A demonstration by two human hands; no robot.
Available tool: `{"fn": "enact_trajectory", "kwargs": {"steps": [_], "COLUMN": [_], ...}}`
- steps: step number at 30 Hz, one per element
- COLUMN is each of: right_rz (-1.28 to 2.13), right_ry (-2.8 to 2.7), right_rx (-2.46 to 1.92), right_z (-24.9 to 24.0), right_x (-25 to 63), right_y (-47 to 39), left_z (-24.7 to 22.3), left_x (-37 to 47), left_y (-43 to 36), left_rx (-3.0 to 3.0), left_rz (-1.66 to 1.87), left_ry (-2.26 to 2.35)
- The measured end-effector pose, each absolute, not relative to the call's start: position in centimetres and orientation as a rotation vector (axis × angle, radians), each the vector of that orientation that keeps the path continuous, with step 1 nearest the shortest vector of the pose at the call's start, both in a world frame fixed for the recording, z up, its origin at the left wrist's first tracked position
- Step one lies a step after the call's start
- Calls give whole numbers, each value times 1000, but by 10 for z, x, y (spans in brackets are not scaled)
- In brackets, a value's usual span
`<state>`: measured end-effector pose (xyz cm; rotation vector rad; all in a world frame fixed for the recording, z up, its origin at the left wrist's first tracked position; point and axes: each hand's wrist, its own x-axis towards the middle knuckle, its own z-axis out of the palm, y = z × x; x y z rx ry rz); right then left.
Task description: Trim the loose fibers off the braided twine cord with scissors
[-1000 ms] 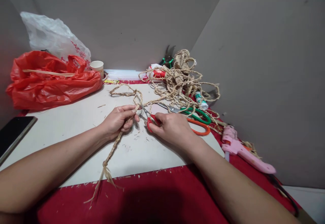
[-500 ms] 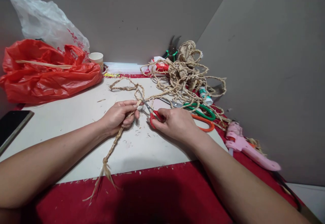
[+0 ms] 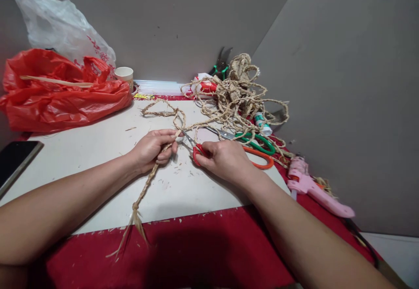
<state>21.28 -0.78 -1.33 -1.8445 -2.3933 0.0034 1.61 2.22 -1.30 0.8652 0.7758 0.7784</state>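
- Head view, left hand (image 3: 157, 149): fingers closed in a pinch on the braided rope (image 3: 149, 184), above the white board (image 3: 111, 215).
- Head view, rope: passes through the left hand. The lower length runs toward the person and ends in a knot with frayed strands over the red cloth (image 3: 81, 258); beyond the fingertips, it forms a loop on the board.
- Head view, right hand (image 3: 225, 160): curled around the red handles of the small scissors (image 3: 197, 151). The blades point at the rope, just beside the left fingertips; contact cannot be confirmed.
- Head view, right side: a rope pile (image 3: 235, 101) lies behind the large scissors (image 3: 226, 135), which have one green and one orange handle. A pink glue gun (image 3: 307, 184) rests nearer the person.
- Head view, left side: a red bag (image 3: 65, 110) sits beside a paper cup (image 3: 124, 74); a phone (image 3: 16, 160) lies nearer the person.
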Motion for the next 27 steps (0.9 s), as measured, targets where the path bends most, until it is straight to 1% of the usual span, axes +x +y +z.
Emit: {"fn": "enact_trajectory", "kwargs": {"steps": [12, 19, 27], "right_rz": [33, 154, 153], "right_ry": [-2359, -2326, -2319], "right_rx": [-1793, -1807, -1776], "right_z": [-12, -9, -10], "right_x": [210, 210, 211], "right_y": [-9, -9, -10], "left_z": [-12, -14, -16], "left_x": [15, 14, 12], "left_y": [22, 23, 24], "left_rx": [847, 830, 830], "left_rz": [715, 729, 720], "left_ry": [791, 797, 774]}}
